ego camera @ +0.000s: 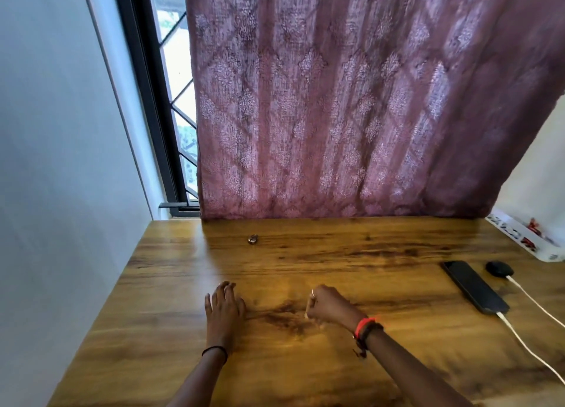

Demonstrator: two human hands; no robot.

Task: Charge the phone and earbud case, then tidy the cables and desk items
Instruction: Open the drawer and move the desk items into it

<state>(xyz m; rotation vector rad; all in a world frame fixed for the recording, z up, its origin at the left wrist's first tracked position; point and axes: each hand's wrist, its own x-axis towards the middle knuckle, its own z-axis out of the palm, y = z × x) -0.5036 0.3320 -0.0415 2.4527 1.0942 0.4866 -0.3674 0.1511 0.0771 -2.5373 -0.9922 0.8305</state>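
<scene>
There we saw the phone (pixel 475 287) lying flat near the worktop's (pixel 336 254) right edge, long axis slanting far-left to near-right, white cable (pixel 503 318) in its near end, earbud case (pixel 499 268) just beside its far end. On the open middle, the left hand (pixel 224 310) rested released, the right hand (pixel 328 305) clenched.

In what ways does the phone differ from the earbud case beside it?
The phone is long, flat and rectangular; the earbud case is small and rounded. The phone lies left of the earbud case and reaches nearer the camera. Both are black, and each has a white cable plugged in.
</scene>
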